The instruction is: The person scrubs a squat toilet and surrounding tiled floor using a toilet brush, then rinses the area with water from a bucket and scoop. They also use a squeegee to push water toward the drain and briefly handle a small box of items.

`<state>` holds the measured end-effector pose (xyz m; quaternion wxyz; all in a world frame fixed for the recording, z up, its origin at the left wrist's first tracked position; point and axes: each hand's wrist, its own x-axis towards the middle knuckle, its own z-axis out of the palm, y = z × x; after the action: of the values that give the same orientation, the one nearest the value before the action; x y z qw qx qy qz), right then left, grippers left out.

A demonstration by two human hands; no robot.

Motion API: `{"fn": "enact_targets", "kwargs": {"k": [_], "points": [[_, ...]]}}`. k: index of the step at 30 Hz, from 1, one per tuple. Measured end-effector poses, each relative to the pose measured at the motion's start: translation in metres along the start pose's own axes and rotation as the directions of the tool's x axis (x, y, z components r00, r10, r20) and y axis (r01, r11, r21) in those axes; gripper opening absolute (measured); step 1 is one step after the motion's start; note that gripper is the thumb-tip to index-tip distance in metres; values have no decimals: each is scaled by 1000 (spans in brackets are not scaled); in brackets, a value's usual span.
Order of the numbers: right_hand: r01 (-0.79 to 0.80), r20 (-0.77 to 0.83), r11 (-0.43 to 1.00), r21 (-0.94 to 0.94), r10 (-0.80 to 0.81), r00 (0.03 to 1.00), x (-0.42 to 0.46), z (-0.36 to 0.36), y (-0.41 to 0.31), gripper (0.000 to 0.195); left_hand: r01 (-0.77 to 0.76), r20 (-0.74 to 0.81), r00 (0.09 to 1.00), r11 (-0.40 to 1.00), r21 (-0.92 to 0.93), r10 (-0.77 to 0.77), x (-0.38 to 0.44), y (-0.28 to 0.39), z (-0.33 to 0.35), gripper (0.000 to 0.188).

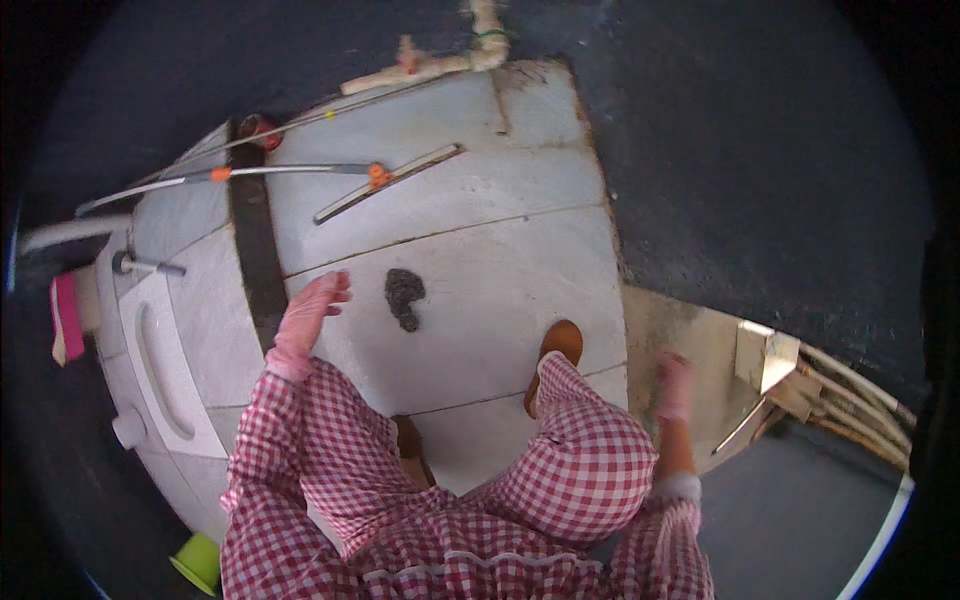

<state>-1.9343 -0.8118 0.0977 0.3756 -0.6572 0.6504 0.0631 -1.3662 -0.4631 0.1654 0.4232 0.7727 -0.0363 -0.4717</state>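
My left hand wears a thin pink glove and hangs over the pale floor tiles by my knee, fingers a little apart, holding nothing. To its right lies a dark, crumpled clump on the floor. My right hand, also in a pink glove, is out to the right beside my other knee; it is blurred and I see nothing in it. Farther forward a floor squeegee with an orange joint rests on the tiles, its long pole reaching to the left.
A dark strip crosses the floor near a white squat toilet. A red can and pipe lie along the dark wall. A green bucket is lower left. Several pipes and a white box stand at right.
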Motion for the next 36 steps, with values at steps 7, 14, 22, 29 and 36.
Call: {"fn": "enact_targets", "kwargs": {"k": [7,14,22,29,36], "points": [[-463,-117,765,447,563,818,-13,-205,34,41,46,98,993,967,249,-73,17,34,40,47],[396,527,914,-87,-295,797,51,26,-230,28,-143,-330,936,989,-28,126,14,32,24,43],[992,555,106,65,-830,52,90,208,-463,24,-238,-54,968,841,-485,243,-21,85,41,34],[984,896,-63,-170,-426,127,111,321,-542,42,-207,-298,955,703,-680,-7,-31,81,39,36],[988,939,-12,153,-310,-149,61,338,-609,49,-265,-591,796,802,-535,-131,-53,119,87,52]]}}
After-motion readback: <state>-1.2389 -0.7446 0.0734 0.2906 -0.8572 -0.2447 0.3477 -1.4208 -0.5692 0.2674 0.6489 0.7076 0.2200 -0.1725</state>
